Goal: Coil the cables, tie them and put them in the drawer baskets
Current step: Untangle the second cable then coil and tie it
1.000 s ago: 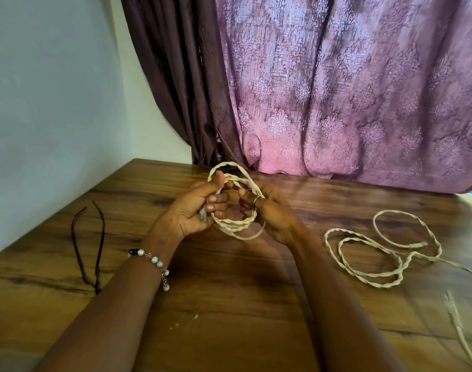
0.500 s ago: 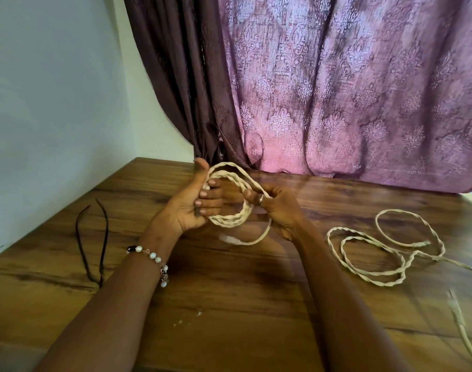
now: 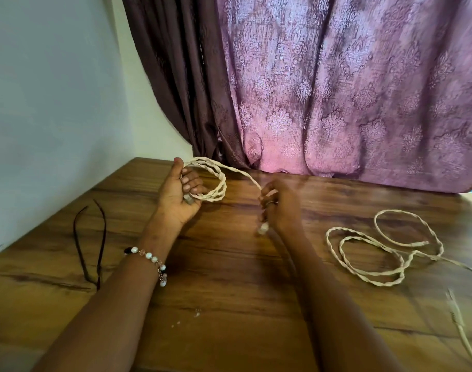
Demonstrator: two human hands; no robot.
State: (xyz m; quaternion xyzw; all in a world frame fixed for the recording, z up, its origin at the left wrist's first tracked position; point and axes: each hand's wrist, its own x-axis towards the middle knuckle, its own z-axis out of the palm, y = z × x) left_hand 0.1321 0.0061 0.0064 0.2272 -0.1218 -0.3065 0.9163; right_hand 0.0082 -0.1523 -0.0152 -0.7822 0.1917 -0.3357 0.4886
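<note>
Head view: two hands work one cream twisted cable above a wooden table.

The left hand [image 3: 179, 193] grips the coiled cable [image 3: 216, 183]; the right hand [image 3: 279, 204] pinches its free end, plug hanging below. A second loose cable [image 3: 363, 267] lies right, a third cable end [image 3: 460, 328] blurred nearby. One dark cord [image 3: 91, 245] lies left; the curtain [image 3: 323, 89] hangs behind.

Table [image 3: 229, 277]: left hand [image 3: 179, 193] holds coiled cable [image 3: 216, 181] at centre-left; right hand [image 3: 281, 204] beside it on the right. Dark tie [image 3: 88, 248] far left. Loose cable [image 3: 377, 253] far right. Curtain [image 3: 336, 89] behind
</note>
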